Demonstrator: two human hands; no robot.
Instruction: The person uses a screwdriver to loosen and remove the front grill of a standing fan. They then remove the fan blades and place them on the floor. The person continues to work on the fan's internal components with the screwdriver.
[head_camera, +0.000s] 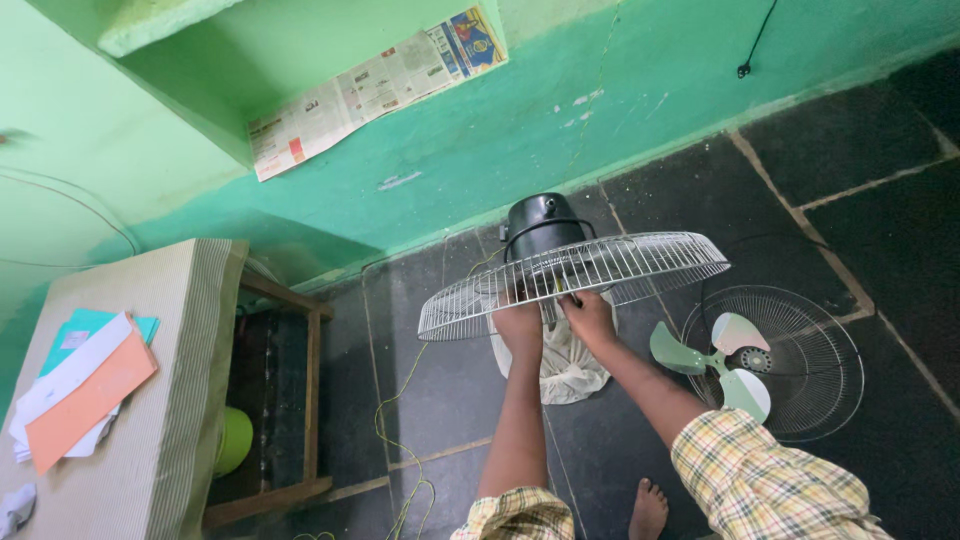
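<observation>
Apparently both hands (555, 322) under wire grille (640, 262).

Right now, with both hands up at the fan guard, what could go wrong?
1. The left hand and right hand reach through the white wire guard near the black motor; fingers could get pinched in the wires.
2. The blade and second guard lie on the floor beside a bare foot; a step could land on them.
3. The yellow-green cord trails across the floor and could trip.
</observation>
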